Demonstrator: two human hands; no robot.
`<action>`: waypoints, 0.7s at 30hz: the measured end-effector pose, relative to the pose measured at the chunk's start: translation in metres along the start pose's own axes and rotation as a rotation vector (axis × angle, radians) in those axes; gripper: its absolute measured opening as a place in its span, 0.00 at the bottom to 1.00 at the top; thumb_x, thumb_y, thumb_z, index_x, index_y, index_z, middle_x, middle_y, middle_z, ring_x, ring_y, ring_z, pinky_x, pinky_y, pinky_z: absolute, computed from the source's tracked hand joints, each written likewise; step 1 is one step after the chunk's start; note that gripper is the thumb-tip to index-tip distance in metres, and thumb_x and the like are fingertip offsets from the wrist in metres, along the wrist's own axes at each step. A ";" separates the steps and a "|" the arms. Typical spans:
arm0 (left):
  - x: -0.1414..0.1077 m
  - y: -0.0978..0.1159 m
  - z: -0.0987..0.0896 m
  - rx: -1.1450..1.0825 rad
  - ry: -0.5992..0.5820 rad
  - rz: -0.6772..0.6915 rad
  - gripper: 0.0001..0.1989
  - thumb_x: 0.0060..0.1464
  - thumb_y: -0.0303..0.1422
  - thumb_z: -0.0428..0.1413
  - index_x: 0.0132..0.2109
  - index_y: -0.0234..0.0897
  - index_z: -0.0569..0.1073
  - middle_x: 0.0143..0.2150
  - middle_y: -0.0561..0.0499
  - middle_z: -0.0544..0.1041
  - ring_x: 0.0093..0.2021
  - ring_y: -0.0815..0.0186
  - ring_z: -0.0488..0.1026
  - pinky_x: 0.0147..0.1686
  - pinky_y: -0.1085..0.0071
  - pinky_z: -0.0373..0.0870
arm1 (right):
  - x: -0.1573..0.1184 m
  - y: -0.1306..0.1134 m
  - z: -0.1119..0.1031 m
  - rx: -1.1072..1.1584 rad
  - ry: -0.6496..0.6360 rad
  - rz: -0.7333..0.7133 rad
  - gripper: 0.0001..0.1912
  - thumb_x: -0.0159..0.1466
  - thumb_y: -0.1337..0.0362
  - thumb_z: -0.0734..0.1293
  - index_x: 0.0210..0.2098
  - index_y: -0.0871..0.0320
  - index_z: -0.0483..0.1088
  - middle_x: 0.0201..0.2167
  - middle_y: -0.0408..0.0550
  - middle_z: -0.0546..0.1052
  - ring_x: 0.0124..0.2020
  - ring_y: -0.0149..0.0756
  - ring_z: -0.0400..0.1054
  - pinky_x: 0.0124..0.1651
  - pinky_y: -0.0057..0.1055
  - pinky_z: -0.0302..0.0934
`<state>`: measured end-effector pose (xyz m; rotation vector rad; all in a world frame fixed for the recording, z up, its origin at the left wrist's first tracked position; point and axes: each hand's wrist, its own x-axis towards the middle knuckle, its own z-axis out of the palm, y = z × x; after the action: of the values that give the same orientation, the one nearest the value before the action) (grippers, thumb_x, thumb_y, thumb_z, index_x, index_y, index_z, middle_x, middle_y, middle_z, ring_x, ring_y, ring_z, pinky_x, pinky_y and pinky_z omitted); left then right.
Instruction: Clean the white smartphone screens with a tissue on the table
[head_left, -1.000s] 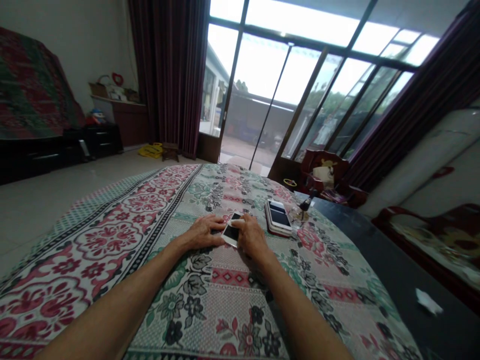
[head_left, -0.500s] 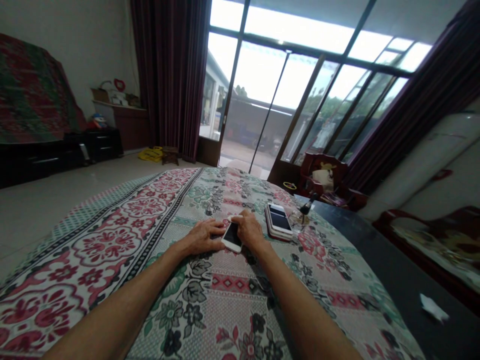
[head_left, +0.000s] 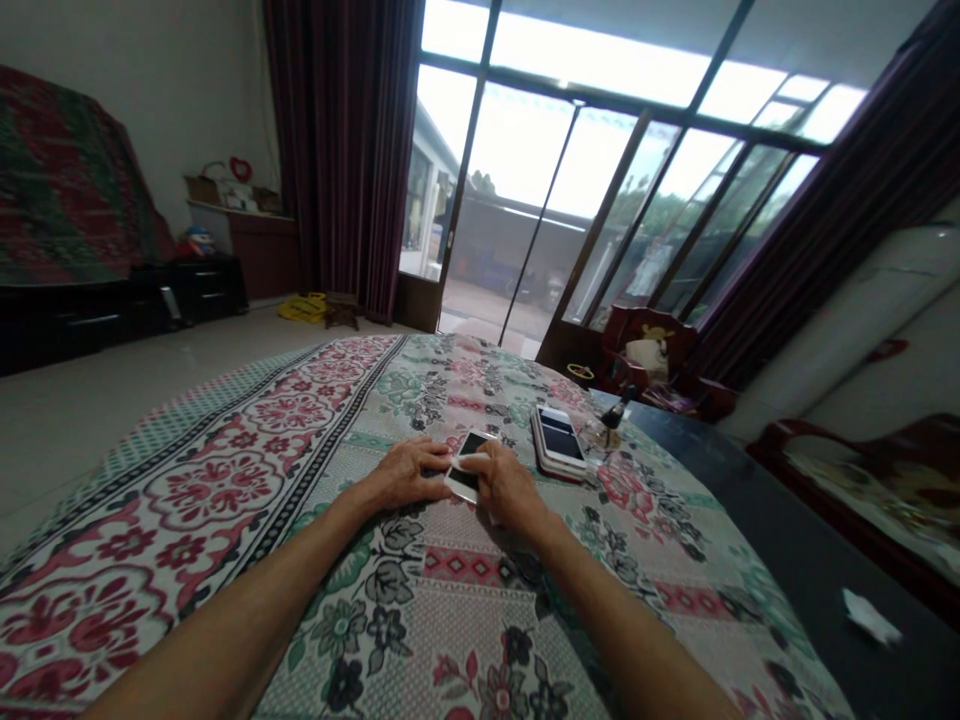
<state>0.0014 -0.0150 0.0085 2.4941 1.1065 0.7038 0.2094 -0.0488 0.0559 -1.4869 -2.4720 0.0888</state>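
Note:
A white smartphone [head_left: 462, 485] with a dark screen lies face up on the patterned tablecloth [head_left: 465, 620]. My left hand [head_left: 409, 473] rests flat at its left edge, fingers and thumb against the side, holding it in place. My right hand [head_left: 510, 485] is closed over the phone's right half, pressing a small white tissue [head_left: 472, 462] onto the screen. Most of the tissue is hidden under the fingers. To the right of my right hand lies a stack of white phones [head_left: 559, 440], the top one face up.
Right of the stack stands a dark-handled brush-like object [head_left: 616, 412] by a clear holder. A crumpled white paper [head_left: 870, 617] lies on the dark surface [head_left: 787, 560] at the right. A carved wooden chair [head_left: 649, 350] stands beyond the table, before the glass doors.
My right hand has slid from the phone's top end toward its middle, bringing the tissue down the screen. The phone's top end now shows. My left hand stays in place.

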 end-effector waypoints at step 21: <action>-0.001 -0.001 0.006 0.038 0.058 -0.095 0.29 0.48 0.44 0.63 0.57 0.42 0.72 0.60 0.46 0.72 0.63 0.53 0.64 0.62 0.57 0.56 | 0.009 -0.005 0.002 -0.043 0.000 -0.003 0.18 0.67 0.69 0.57 0.47 0.50 0.75 0.42 0.49 0.70 0.45 0.37 0.63 0.44 0.27 0.55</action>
<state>0.0038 -0.0159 0.0029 2.4478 1.2604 0.7390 0.2006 -0.0433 0.0563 -1.5009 -2.4910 0.0354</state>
